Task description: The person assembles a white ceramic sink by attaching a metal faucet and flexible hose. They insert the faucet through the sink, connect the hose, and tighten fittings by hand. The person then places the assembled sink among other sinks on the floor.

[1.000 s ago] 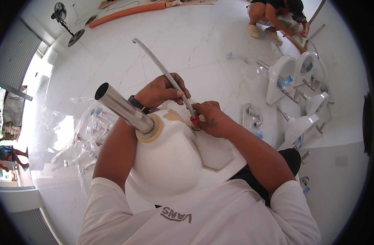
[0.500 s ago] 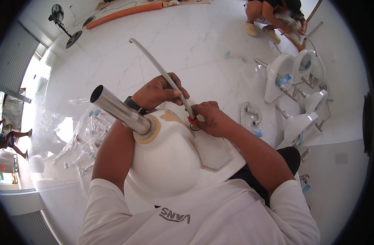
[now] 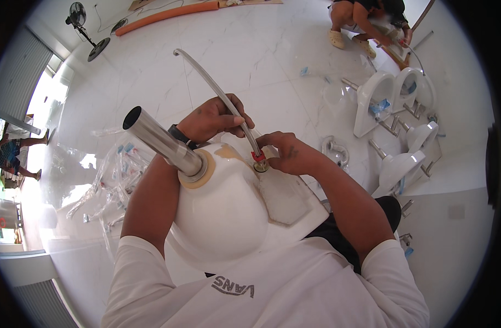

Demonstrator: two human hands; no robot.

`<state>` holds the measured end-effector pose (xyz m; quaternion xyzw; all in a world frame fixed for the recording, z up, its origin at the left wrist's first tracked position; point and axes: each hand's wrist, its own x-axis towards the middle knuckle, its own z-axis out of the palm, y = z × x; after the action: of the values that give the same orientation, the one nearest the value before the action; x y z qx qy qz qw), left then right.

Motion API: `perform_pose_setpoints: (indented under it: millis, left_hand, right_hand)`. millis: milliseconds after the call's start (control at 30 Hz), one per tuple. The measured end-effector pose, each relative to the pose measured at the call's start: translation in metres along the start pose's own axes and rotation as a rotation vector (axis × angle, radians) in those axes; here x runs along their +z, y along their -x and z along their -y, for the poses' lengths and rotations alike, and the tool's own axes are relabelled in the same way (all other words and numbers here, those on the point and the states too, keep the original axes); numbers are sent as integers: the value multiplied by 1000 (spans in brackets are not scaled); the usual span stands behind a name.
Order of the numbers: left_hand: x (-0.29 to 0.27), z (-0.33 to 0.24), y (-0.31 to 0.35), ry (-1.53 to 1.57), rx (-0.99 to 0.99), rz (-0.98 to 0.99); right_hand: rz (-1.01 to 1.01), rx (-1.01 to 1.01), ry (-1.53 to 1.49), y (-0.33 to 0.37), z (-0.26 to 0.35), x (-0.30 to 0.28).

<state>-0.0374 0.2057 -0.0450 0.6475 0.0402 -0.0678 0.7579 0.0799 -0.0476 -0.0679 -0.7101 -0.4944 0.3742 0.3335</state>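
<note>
An upturned white washbasin [image 3: 220, 221] rests against my lap. From its drain sticks out a steel tailpipe [image 3: 168, 143] with a tan ring at the base. My left hand [image 3: 211, 121] is closed round a grey flexible hose [image 3: 204, 76], its free end curving up and away. At the hose's lower end, the thumb and fingers of my right hand [image 3: 287, 154] pinch a red fitting [image 3: 258, 157]. Just below the fitting, a brass-coloured ring [image 3: 261, 166] shows in the basin's underside.
Several white basins [image 3: 375, 104] with steel pipes stand at the right, near a curved metal trap [image 3: 337, 150]. Clear plastic wrapping [image 3: 116, 188] lies at the left. Far off are a fan [image 3: 81, 22], an orange pipe [image 3: 168, 17] and a crouching co-worker [image 3: 365, 19].
My right fingers have shifted slightly on the red fitting, and more of the brass-coloured ring shows beneath it. At the far left, a walking person's legs have moved.
</note>
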Motion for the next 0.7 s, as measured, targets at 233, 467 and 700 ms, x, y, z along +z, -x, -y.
perform_pose_setpoints:
  millis: [233, 467, 700]
  left_hand:
    - [1, -1, -1, 38, 30, 44]
    - [3, -1, -2, 42, 33, 31]
    - [3, -1, -2, 24, 35, 28]
  right_hand:
    - [-152, 44, 427, 0, 6, 22]
    - [-177, -130, 526, -3, -7, 25]
    - [-92, -36, 384, -6, -6, 20]
